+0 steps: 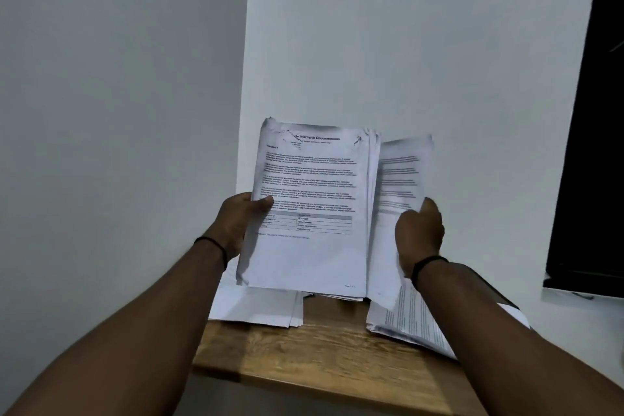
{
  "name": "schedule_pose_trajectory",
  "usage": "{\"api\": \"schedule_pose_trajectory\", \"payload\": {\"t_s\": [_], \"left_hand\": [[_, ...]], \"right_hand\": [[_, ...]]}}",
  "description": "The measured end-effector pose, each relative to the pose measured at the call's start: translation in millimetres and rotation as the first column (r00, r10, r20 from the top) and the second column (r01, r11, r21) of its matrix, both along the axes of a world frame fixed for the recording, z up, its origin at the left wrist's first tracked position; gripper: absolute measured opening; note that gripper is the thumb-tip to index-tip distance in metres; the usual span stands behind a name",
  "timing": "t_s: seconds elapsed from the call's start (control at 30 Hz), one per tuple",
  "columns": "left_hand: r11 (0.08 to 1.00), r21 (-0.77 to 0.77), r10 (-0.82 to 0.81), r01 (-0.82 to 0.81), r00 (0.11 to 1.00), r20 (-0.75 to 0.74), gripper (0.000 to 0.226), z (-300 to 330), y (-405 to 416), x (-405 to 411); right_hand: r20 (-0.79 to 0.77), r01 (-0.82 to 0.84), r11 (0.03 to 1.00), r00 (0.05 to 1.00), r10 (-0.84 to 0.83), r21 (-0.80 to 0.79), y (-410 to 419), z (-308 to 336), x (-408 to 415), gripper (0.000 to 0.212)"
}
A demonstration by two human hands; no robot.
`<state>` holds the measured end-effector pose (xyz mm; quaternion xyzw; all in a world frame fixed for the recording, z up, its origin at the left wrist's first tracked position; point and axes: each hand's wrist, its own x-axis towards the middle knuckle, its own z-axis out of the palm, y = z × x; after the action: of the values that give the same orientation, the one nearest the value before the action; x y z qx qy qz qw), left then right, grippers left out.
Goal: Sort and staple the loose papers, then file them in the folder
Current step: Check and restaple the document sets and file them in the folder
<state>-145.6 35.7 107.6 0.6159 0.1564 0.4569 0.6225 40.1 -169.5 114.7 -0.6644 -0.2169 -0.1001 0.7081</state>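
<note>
1. The left hand [238, 218] grips a thick stack of papers [310, 209] by its left edge, thumb pressed flat on the front page, and holds it upright above the desk [324, 358].
2. The front page is white with printed black paragraphs, a bold heading and a small grey-ruled table low down; its top corners are creased and torn.
3. The right hand [418, 233] pinches a single sheet [400, 179], peeled off to the right of the stack, its print blurred.
4. A thin black band [216, 248] circles the left wrist, and another black band [426, 265] circles the right wrist.
5. The desk is narrow, of warm brown wood with visible grain and a squared front edge.
6. A flat pile of white pages [261, 309] lies on its back left, overhanging the edge.
7. A second pile [410, 324], printed in dense lines, lies on the right, partly under the right forearm.
8. Smooth pale walls [405, 44] stand behind.
</note>
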Motion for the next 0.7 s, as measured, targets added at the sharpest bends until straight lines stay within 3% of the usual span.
{"api": "schedule_pose_trajectory", "payload": {"t_s": [0.13,0.2,0.27,0.37,0.5,0.53,0.7], "left_hand": [[0.992,-0.071,-0.099,0.1,0.995,0.016,0.038,4.1,-16.5,21.5],[0.994,-0.073,-0.084,0.086,0.996,0.023,0.034,2.3,-22.1,34.8],[0.998,-0.061,-0.032,0.033,0.999,0.023,0.025,0.7,-29.6,43.2],[0.997,-0.014,0.074,-0.074,0.996,0.047,0.024,0.8,-38.1,50.5],[0.992,0.048,0.109,-0.114,0.989,0.099,0.081,5.7,-32.8,44.1],[0.992,0.073,0.094,-0.101,0.991,0.091,0.085,8.6,-31.0,42.5],[0.984,0.177,-0.027,0.026,1.0,0.007,0.039,-5.4,-33.6,27.0]], "right_hand": [[-0.123,-0.298,0.937,0.939,0.323,0.185,9.6,5.8,-3.6,0.018],[-0.145,-0.339,0.909,0.914,0.38,0.244,8.9,9.8,-7.3,0.034],[-0.115,-0.323,0.908,0.925,0.363,0.269,5.2,12.2,-14.5,0.056],[0.118,-0.218,0.96,0.973,0.199,0.177,-3.6,6.4,-22.4,0.039],[0.215,-0.201,0.963,0.963,0.16,0.182,1.3,-2.8,-17.9,0.008],[0.224,-0.205,0.958,0.962,0.158,0.202,2.4,-1.8,-16.3,0.006],[0.164,-0.352,0.912,0.933,0.322,0.213,18.8,-34.1,-17.2,0.026]]}}
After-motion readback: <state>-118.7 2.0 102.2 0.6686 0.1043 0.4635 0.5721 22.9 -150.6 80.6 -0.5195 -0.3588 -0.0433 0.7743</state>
